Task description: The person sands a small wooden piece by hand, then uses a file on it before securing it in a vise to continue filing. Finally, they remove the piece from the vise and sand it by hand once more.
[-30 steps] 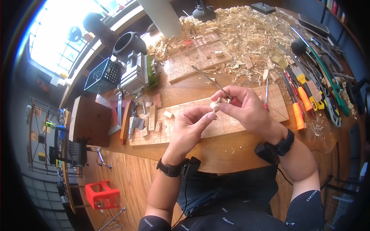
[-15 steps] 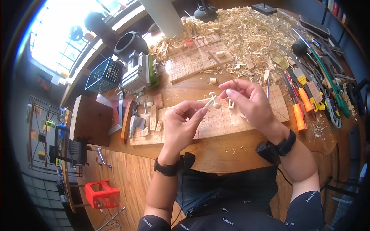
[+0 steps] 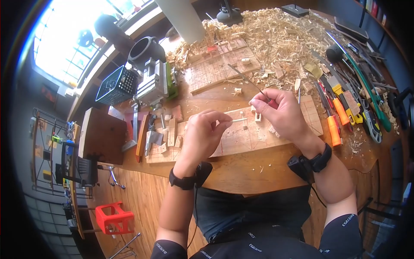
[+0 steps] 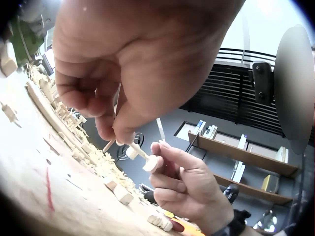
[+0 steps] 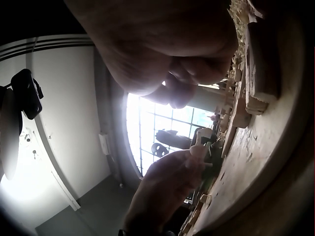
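Between thumb and fingertips, my left hand pinches a small pale wooden piece, a thin stem with rounded knobs at its far end. The left wrist view shows one knob close to the fingertips of my right hand. To the right, my right hand grips a slim metal tool with a red handle, its shaft pointing up and left. Both hands are above a long marked board. A small slotted wooden block is on the board near my right hand.
Wood shavings cover the bench's back. A second board lies behind the hands. Right of them are orange-handled tools; left are a metal vise, wooden offcuts and a dark wooden box.
The hands have moved apart from around the wooden piece. My left hand has shifted left and turned, carrying the piece; my right hand keeps the tool, now angled up and left.
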Motion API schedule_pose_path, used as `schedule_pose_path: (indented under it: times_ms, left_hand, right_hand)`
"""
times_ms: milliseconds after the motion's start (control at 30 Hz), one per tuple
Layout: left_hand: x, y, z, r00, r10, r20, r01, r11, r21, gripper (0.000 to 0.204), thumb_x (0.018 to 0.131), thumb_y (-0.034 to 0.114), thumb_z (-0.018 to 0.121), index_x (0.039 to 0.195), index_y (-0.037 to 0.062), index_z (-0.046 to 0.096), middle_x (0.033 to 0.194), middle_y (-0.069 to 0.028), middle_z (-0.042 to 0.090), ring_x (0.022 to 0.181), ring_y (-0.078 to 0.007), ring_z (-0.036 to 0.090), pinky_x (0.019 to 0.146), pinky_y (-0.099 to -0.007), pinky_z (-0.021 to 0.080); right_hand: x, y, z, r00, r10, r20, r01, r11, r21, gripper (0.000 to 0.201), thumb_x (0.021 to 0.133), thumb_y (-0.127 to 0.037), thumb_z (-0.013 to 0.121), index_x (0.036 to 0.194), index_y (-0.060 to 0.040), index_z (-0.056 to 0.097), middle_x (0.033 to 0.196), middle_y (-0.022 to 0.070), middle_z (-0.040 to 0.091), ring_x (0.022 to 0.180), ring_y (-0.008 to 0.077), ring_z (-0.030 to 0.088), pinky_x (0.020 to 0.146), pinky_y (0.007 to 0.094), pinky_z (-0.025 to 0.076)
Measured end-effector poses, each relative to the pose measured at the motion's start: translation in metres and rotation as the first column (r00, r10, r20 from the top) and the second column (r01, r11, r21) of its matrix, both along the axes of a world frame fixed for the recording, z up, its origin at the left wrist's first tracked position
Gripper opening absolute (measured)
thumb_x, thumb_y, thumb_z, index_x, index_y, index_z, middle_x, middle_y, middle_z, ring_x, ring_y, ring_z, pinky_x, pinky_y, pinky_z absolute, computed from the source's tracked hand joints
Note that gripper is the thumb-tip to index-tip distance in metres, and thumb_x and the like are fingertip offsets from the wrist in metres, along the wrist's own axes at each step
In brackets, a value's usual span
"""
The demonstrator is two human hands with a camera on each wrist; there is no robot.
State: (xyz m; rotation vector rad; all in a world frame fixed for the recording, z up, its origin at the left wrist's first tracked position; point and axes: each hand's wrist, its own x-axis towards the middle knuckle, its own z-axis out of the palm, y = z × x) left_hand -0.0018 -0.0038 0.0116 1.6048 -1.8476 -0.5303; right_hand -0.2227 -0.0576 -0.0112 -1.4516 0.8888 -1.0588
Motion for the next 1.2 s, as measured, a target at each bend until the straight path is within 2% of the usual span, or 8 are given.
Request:
schedule_pose_path:
  times_ms: [400,567,800,967,1000,1100,1133,1200]
  left_hand:
    - [0.002,-0.007,-0.01,0.996,-0.071,0.062,0.066,0.995,0.08,0.013,0.089,0.006,0.073,0.1,0.001,0.078,0.084,-0.0094,0.071,0.066,-0.0149,0.058,0.064,-0.0312,0.049]
    - [0.005,-0.011,-0.009,0.992,-0.1,0.082,0.096,0.994,0.051,0.014,0.089,0.005,0.073,0.102,0.0021,0.078,0.085,-0.0087,0.069,0.067,-0.0143,0.057,0.064,-0.0304,0.048]
    - [0.008,-0.002,-0.008,1.0,-0.003,0.015,0.002,1.0,0.026,0.017,0.088,0.006,0.074,0.105,0.002,0.076,0.078,-0.0057,0.066,0.058,-0.0127,0.053,0.057,-0.0312,0.045]
    - [-0.005,0.015,-0.008,0.989,0.015,0.147,0.002,0.993,-0.116,0.015,0.089,0.009,0.074,0.103,0.0054,0.077,0.08,-0.0132,0.071,0.059,-0.0183,0.061,0.059,-0.0325,0.049]
    - [-0.01,0.019,-0.002,0.986,-0.003,0.164,0.012,0.999,-0.052,0.016,0.091,0.011,0.072,0.106,0.0082,0.077,0.086,-0.0191,0.073,0.069,-0.0282,0.069,0.067,-0.038,0.054]
    - [-0.019,0.021,-0.009,0.96,-0.033,0.279,0.072,0.989,-0.131,0.02,0.093,0.013,0.069,0.112,0.0097,0.076,0.089,-0.0209,0.073,0.082,-0.0369,0.071,0.077,-0.0444,0.055]
    - [-0.024,0.022,-0.003,0.953,-0.027,0.301,0.033,0.999,-0.017,0.023,0.095,0.014,0.066,0.116,0.011,0.074,0.093,-0.0212,0.073,0.093,-0.0419,0.069,0.084,-0.0493,0.054]
    - [-0.026,0.021,-0.004,0.954,-0.04,0.297,0.043,0.999,-0.004,0.022,0.095,0.013,0.065,0.115,0.0109,0.074,0.092,-0.0205,0.074,0.092,-0.0415,0.069,0.084,-0.0489,0.054]
  right_hand:
    - [0.0,-0.004,-0.006,0.999,0.02,0.036,-0.02,1.0,0.009,0.017,0.099,-0.015,0.07,0.094,0.0013,0.072,0.071,-0.0055,0.062,0.064,-0.0001,0.05,0.053,0.0214,0.041]
    - [-0.01,-0.01,-0.004,0.955,-0.079,-0.285,0.032,0.985,-0.167,0.024,0.097,-0.022,0.07,0.089,0.0013,0.073,0.063,0.0047,0.062,0.058,0.0088,0.055,0.057,0.031,0.046]
    - [-0.015,-0.009,0.009,0.852,-0.169,-0.496,0.082,0.978,-0.193,0.023,0.095,-0.024,0.069,0.094,-0.003,0.076,0.07,0.0129,0.07,0.063,0.0223,0.067,0.062,0.0373,0.051]
    - [-0.015,-0.007,0.008,0.85,-0.077,-0.52,-0.019,0.984,-0.178,0.02,0.093,-0.023,0.07,0.098,-0.0059,0.079,0.072,0.0148,0.071,0.066,0.026,0.07,0.065,0.0386,0.053]
    - [-0.015,-0.007,0.007,0.85,-0.077,-0.521,-0.02,0.984,-0.177,0.02,0.093,-0.023,0.07,0.098,-0.0059,0.079,0.072,0.0148,0.071,0.066,0.026,0.07,0.065,0.0386,0.053]
    - [-0.015,-0.007,0.002,0.846,-0.065,-0.53,-0.058,0.976,-0.211,0.021,0.092,-0.023,0.07,0.1,-0.0067,0.079,0.073,0.015,0.072,0.066,0.0269,0.07,0.066,0.0383,0.054]
    - [-0.014,-0.007,-0.002,0.853,-0.068,-0.517,-0.057,0.974,-0.22,0.021,0.092,-0.024,0.069,0.1,-0.0068,0.079,0.074,0.015,0.072,0.067,0.0274,0.071,0.067,0.0384,0.054]
    - [-0.015,-0.008,-0.001,0.86,-0.073,-0.505,-0.054,0.971,-0.232,0.022,0.092,-0.024,0.069,0.101,-0.0069,0.079,0.074,0.0151,0.072,0.068,0.0278,0.071,0.067,0.0385,0.054]
